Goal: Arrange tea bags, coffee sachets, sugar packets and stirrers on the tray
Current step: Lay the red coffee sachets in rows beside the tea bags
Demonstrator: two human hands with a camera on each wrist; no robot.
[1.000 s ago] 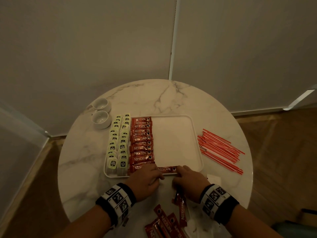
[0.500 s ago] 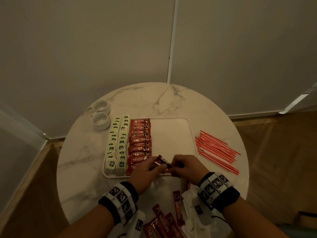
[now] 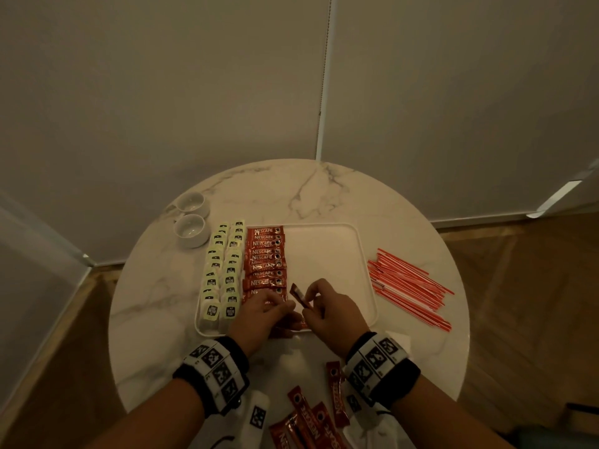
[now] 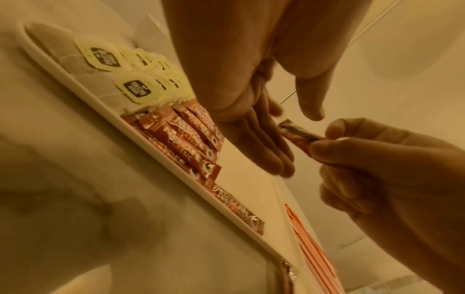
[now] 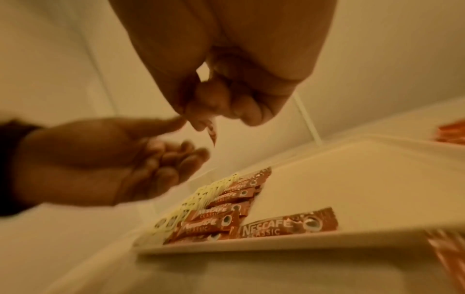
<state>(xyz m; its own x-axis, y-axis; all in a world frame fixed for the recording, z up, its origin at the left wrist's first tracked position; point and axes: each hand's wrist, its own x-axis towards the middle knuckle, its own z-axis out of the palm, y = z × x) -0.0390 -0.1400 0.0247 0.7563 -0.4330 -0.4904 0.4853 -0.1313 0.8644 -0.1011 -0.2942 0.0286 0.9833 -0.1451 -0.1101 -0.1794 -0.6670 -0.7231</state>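
Right fingers (image 4: 327,147) pinching a coffee sachet (image 4: 299,135), left fingers (image 4: 266,155) loose, straight only in wrist view.

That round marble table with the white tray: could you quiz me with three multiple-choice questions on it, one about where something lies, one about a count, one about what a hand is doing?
1. Where do the thin red-and-white stirrers lie?
A. on the white rectangular tray
B. on the round marble table, right of the tray
C. in a cup

2. How many small white ceramic cups stand left of the tray?
A. two
B. four
C. none

3. What is the right hand doing?
A. lying flat on the table
B. holding a stirrer
C. pinching a red coffee sachet above the tray

Answers: 1 B, the stirrers rest on bare marble outside the rim; 2 A, two cups sit side by side; 3 C, thumb and fingers grip the lifted sachet.
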